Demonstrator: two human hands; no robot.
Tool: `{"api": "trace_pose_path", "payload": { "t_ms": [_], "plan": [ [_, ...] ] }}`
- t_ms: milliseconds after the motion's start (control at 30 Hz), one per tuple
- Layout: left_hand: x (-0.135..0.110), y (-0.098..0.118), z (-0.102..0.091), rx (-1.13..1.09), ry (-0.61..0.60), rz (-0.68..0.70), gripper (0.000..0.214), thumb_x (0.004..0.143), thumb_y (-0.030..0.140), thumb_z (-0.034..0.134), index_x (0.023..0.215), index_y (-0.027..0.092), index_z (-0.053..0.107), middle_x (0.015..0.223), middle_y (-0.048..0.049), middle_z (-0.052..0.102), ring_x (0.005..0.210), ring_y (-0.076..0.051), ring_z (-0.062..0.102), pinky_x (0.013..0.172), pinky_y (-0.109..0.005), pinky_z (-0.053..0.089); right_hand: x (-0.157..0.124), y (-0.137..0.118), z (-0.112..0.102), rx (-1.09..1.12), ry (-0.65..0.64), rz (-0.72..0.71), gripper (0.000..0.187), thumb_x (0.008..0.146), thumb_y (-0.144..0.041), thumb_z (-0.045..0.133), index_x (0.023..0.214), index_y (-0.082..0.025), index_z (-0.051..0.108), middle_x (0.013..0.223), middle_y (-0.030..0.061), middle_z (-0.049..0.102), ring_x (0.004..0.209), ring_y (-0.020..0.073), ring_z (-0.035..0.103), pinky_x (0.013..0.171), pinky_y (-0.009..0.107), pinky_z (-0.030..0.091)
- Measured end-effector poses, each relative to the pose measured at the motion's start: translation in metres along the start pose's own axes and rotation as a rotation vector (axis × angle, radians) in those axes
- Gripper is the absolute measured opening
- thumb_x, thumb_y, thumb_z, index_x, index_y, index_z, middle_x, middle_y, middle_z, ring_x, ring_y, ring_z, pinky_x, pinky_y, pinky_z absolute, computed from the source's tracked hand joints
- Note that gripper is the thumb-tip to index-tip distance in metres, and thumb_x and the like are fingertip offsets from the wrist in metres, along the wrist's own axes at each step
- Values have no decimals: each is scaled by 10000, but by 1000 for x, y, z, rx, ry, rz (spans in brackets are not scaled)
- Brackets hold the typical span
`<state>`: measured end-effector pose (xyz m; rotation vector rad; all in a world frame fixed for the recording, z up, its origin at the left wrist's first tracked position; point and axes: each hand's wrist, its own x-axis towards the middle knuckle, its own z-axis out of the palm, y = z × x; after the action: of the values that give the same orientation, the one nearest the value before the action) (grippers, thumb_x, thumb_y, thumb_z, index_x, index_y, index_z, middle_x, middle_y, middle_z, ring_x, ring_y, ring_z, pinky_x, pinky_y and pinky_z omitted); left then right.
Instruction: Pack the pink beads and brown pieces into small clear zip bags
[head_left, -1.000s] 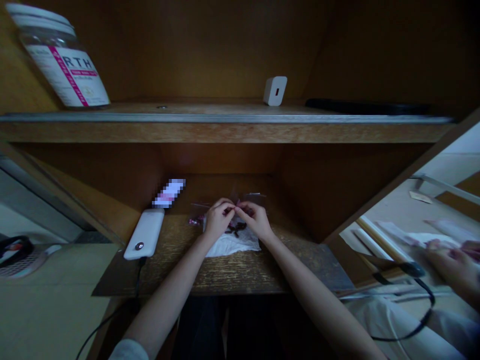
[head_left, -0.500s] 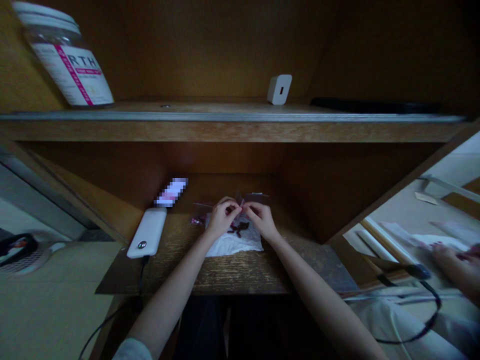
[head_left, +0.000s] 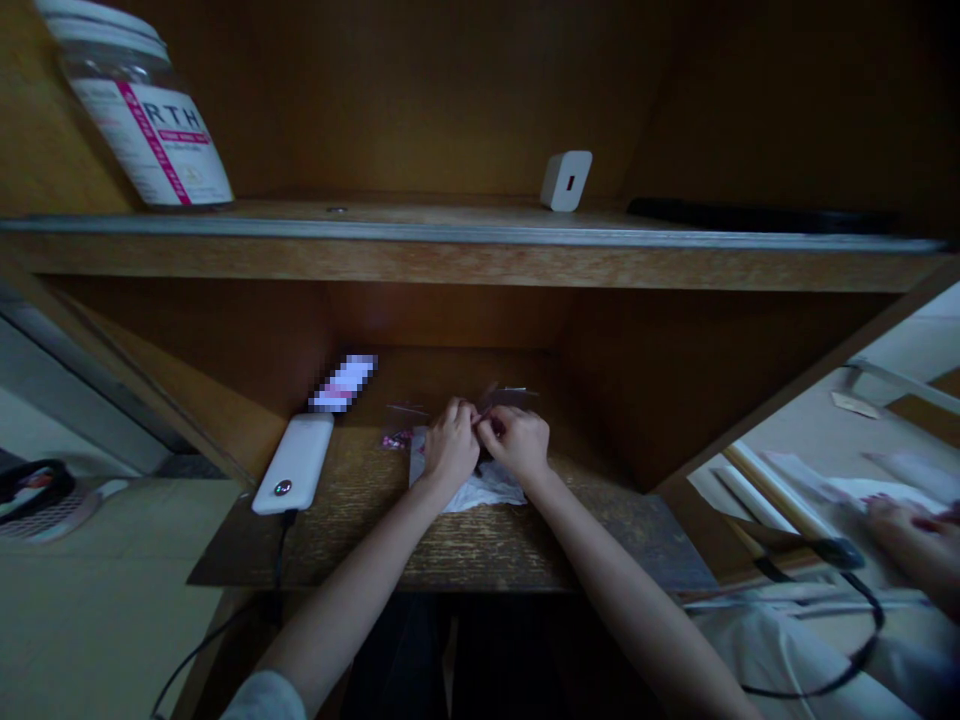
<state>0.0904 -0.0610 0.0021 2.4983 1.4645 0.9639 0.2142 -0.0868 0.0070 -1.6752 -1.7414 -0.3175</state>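
My left hand (head_left: 452, 447) and my right hand (head_left: 517, 442) meet over a crumpled white tissue (head_left: 484, 497), thumbs and fingertips pinched together. A thin see-through plastic piece (head_left: 489, 396) sticks up between the fingertips; its exact shape is too dim to tell. My hands cover most of the tissue and the small dark pieces on it. Just left of the tissue are shiny pink bits (head_left: 397, 440), beside a clear plastic edge (head_left: 407, 408). Behind my right hand lies another clear plastic bag (head_left: 516, 392).
A white power bank (head_left: 296, 465) with a cable and a blurred-out phone (head_left: 345, 383) lie at the left. The upper shelf (head_left: 420, 225) bears a white-lidded jar (head_left: 150, 120) and a white charger (head_left: 567, 181). At the right is another person's hand (head_left: 896, 530).
Both hands have turned and closed in over the tissue, hiding the dark pieces that showed between them. The plastic piece at the fingertips has tilted to the right. The view has shifted slightly.
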Motion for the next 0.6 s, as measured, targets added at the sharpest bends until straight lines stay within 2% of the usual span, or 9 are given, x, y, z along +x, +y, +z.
{"api": "trace_pose_path", "payload": {
  "t_ms": [167,333,400,433,533,600],
  "plan": [
    [2,-4,-4,68,84,-43,213,953,247,343,958,164,540,991,-111,589,850,-233,609,728,-344,463,-3,-4,-3,-84,-63,15,211,801,-288,524,668,-183,650,662,51,687,578,154,583,580,260,314],
    [3,-9,-9,-124,59,209,168,918,162,380,906,197,544,959,-64,587,917,-193,576,834,-330,471,-5,5,-1,61,-116,81,208,820,-273,487,771,-202,677,739,42,700,644,164,599,575,247,324],
    [4,-12,-11,-223,65,279,137,891,187,449,988,198,546,1046,-72,585,1010,-196,556,911,-345,458,-3,11,0,128,-116,113,220,821,-260,467,778,-198,673,753,43,697,656,167,596,585,244,338],
    [5,-15,-11,-259,55,317,197,869,226,507,1062,197,535,1119,-82,575,1075,-206,535,957,-362,442,-2,15,0,158,-117,118,225,819,-254,455,778,-194,668,750,44,693,652,167,591,588,244,343],
    [7,-24,-12,-279,-38,417,669,720,404,712,1293,206,428,1357,-113,458,1260,-263,424,1065,-431,365,0,22,0,232,-129,80,236,815,-232,419,772,-186,646,741,44,674,637,165,575,592,246,350],
    [8,-30,-13,-240,-90,425,884,619,471,782,1365,238,369,1436,-110,385,1309,-294,377,1093,-475,325,1,25,0,258,-139,37,234,819,-228,404,760,-185,627,748,46,666,650,168,572,601,248,356]
  ]
}}
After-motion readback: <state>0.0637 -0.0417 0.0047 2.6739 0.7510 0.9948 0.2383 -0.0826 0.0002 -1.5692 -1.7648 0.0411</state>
